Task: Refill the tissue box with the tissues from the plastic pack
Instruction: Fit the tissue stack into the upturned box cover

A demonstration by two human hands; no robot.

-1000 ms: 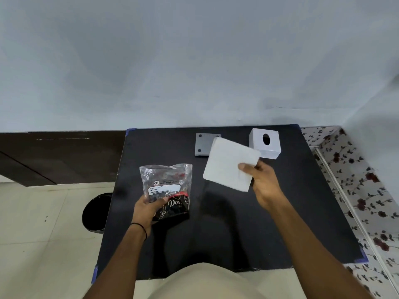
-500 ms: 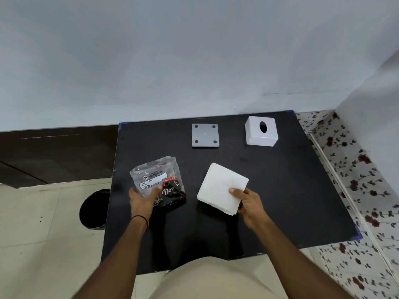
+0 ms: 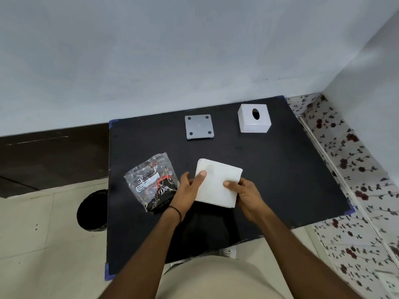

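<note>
A white square stack of tissues (image 3: 218,182) is held between both my hands over the middle of the black table (image 3: 280,169). My left hand (image 3: 187,188) grips its left edge with the thumb on top. My right hand (image 3: 246,195) grips its right side. The clear plastic pack (image 3: 151,182), with a white label and black print, lies flat on the table just left of my left hand. The white tissue box cover (image 3: 254,118) with an oval slot stands at the back right. Its grey square base (image 3: 199,126) lies apart, at the back centre.
A black round bin (image 3: 91,210) stands on the tiled floor left of the table. A grey wall runs right behind the table. A flowered surface (image 3: 349,152) borders the table's right side.
My left hand has let go of the plastic pack, which now lies on the table, and has come across to take the tissue stack. The stack has come down and nearer to me.
</note>
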